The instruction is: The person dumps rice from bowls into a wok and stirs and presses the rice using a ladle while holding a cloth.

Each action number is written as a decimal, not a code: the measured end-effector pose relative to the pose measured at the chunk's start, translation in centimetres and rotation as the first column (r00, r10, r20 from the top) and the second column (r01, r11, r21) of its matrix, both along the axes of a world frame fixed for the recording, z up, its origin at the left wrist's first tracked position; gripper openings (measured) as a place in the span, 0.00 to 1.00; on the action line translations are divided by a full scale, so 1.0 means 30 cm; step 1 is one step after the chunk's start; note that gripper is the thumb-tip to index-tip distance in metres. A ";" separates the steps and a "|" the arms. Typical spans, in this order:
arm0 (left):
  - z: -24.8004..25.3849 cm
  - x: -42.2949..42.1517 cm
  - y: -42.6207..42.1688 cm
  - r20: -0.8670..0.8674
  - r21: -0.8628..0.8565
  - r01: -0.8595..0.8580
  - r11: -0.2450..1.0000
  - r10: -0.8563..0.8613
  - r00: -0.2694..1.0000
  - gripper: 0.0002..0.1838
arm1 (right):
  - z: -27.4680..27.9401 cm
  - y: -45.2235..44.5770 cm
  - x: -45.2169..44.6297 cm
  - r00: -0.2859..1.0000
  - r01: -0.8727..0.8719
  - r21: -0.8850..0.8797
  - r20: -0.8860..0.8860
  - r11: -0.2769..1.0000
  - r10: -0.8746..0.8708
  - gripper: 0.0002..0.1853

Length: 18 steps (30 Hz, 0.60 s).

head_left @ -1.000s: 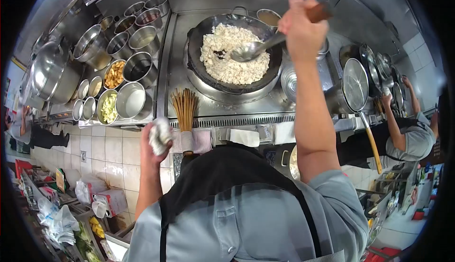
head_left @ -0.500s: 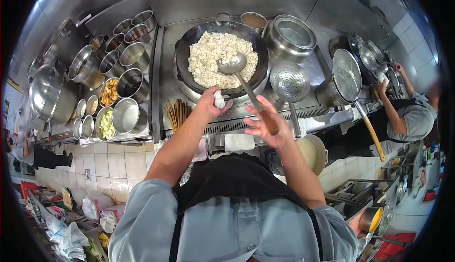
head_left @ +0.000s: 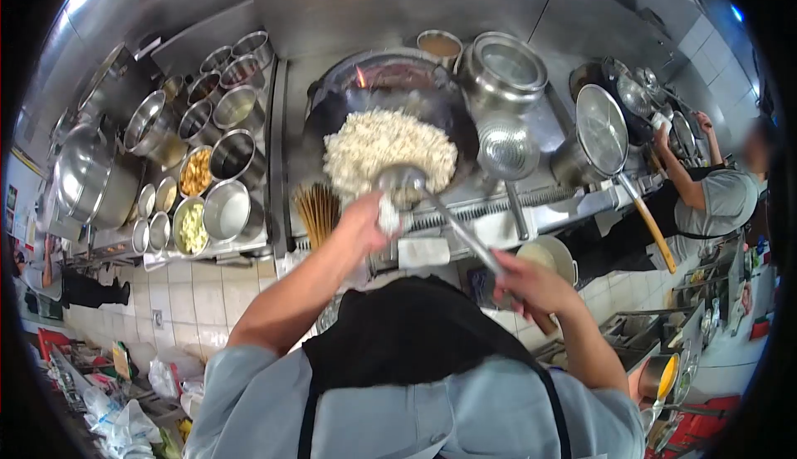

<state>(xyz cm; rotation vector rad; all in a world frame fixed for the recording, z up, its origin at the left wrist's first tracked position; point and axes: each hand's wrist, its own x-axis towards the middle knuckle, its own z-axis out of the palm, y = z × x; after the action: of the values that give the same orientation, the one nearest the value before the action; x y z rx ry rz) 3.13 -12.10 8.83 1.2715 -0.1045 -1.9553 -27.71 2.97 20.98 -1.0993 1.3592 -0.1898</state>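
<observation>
A large dark wok (head_left: 462, 123) is tilted toward me, its far side raised above the burner. Pale fried rice (head_left: 390, 148) is heaped along its near side. My left hand (head_left: 362, 223) is closed on the wok's near edge, a folded white cloth (head_left: 388, 215) in its grip; the exact hold is hidden. Wrapped round the handle of a steel ladle (head_left: 465, 238) is my right hand (head_left: 535, 283), at the right of my apron. The ladle's bowl rests at the near edge of the rice.
A small flame (head_left: 361, 77) shows behind the wok. Bamboo sticks (head_left: 316, 212) stand left of my left hand. A perforated skimmer (head_left: 508, 148) and a lidded steel pot (head_left: 508, 65) are at the right. Several metal containers (head_left: 236, 212) crowd the left. A co-worker (head_left: 721, 197) stands far right.
The wok has tipped toward me and the rice has slid to its near side. My right hand, loose and spread before, has closed on the ladle and drawn it back, lower right.
</observation>
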 end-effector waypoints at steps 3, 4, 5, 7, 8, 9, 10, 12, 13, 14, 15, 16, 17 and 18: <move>-0.288 0.036 -0.176 -0.034 -0.179 -0.023 0.984 0.017 0.999 0.09 | -0.223 -0.173 0.062 0.998 0.065 -0.145 -0.012 0.987 -0.067 0.35; -0.290 0.021 -0.117 -0.042 -0.180 -0.041 0.983 0.034 0.999 0.09 | -0.332 -0.228 0.082 0.981 -0.057 -0.423 -0.192 0.904 -0.028 0.34; -0.291 -0.005 -0.008 -0.055 -0.185 -0.067 0.980 0.058 0.997 0.10 | -0.439 -0.281 0.104 0.906 -0.206 -0.629 -0.411 0.750 -0.096 0.34; -0.354 0.028 0.183 -0.079 -0.233 -0.007 0.972 -0.012 0.997 0.15 | -0.423 -0.266 0.150 0.914 -0.179 -0.691 -0.381 0.701 -0.142 0.34; -0.285 0.020 0.213 -0.103 -0.231 -0.057 0.971 0.034 0.994 0.14 | -0.402 -0.250 0.178 0.919 -0.156 -0.716 -0.358 0.680 -0.166 0.34; -0.227 0.013 0.244 -0.126 -0.229 -0.106 0.968 0.078 0.989 0.14 | -0.371 -0.215 0.185 0.929 -0.119 -0.664 -0.336 0.738 -0.153 0.35; -0.215 0.015 0.184 -0.111 -0.185 -0.116 0.976 0.097 0.989 0.13 | -0.420 -0.181 0.165 0.942 -0.142 -0.775 -0.296 0.616 -0.155 0.36; -0.146 -0.001 -0.009 -0.053 -0.166 -0.114 0.980 0.107 0.993 0.10 | -0.143 -0.091 0.213 0.976 0.109 -0.336 -0.140 0.936 -0.164 0.35; -0.169 -0.006 -0.097 -0.100 -0.188 -0.115 0.975 0.097 0.990 0.08 | -0.104 -0.048 0.202 0.977 0.211 -0.267 0.034 0.941 -0.209 0.34; -0.203 -0.008 -0.138 -0.094 -0.176 -0.148 0.973 0.133 0.987 0.08 | -0.041 -0.007 0.188 0.983 0.179 -0.205 0.000 0.962 -0.183 0.34; -0.172 -0.013 -0.110 -0.157 -0.154 -0.118 0.981 0.094 0.983 0.09 | 0.035 0.027 0.167 0.987 0.149 -0.151 -0.037 0.977 -0.156 0.34; -0.108 -0.022 -0.076 -0.223 -0.149 -0.089 0.985 0.054 0.973 0.09 | 0.092 0.029 0.142 0.990 0.117 -0.110 -0.072 0.987 -0.125 0.34; -0.058 -0.031 -0.039 -0.205 -0.113 -0.101 0.989 0.076 0.976 0.11 | 0.119 0.028 0.116 0.991 0.086 -0.095 -0.097 0.992 -0.095 0.33; 0.045 -0.030 0.000 -0.187 -0.033 -0.097 0.995 0.089 0.978 0.12 | 0.134 0.036 0.095 0.991 0.055 -0.065 -0.120 0.996 -0.063 0.33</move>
<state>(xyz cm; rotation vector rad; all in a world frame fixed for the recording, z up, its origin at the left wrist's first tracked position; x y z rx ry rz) 2.23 -12.09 10.18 1.0426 0.0071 -1.9698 -24.86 4.07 25.00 -1.1373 1.5043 -0.2118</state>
